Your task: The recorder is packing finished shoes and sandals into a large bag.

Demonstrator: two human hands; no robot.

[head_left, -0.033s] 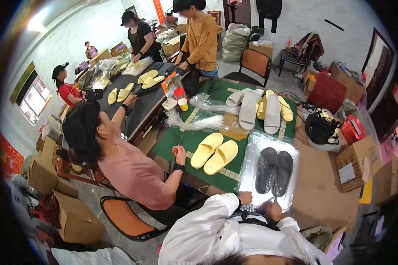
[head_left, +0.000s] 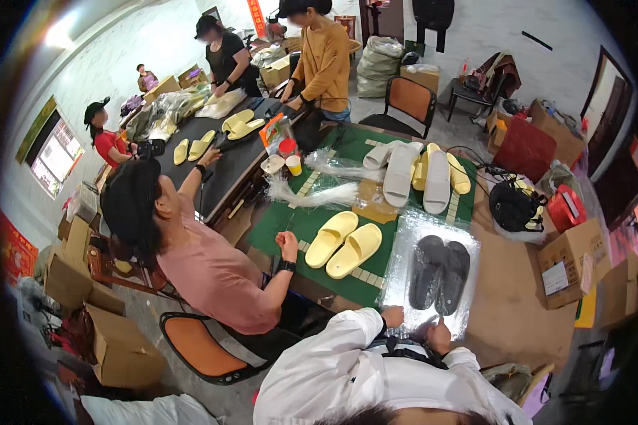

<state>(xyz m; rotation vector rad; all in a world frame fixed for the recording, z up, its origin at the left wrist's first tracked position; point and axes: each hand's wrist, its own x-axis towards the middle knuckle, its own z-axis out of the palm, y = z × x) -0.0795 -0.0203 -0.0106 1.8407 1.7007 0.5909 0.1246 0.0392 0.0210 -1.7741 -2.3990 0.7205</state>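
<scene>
A pair of dark grey slippers [head_left: 427, 273] lies in a clear plastic bag [head_left: 401, 244] on the table right in front of me. My left hand [head_left: 393, 316] is closed at the bag's lower left edge. My right hand [head_left: 440, 337] is closed at the bag's near edge, close to the heel of the right slipper, with a fingertip pointing toward it. The thin plastic between my fingers is hard to make out. To the left of the bag, a pair of yellow slippers [head_left: 344, 244] sits on a green mat [head_left: 367, 289].
Grey slippers [head_left: 397, 177] and more yellow ones stand farther back, beside loose clear bags [head_left: 319, 195]. A co-worker in a pink shirt [head_left: 216, 276] sits at my left. Brown board [head_left: 521, 312] covers the table's right side, with a cardboard box [head_left: 573, 263] and black bag [head_left: 515, 205].
</scene>
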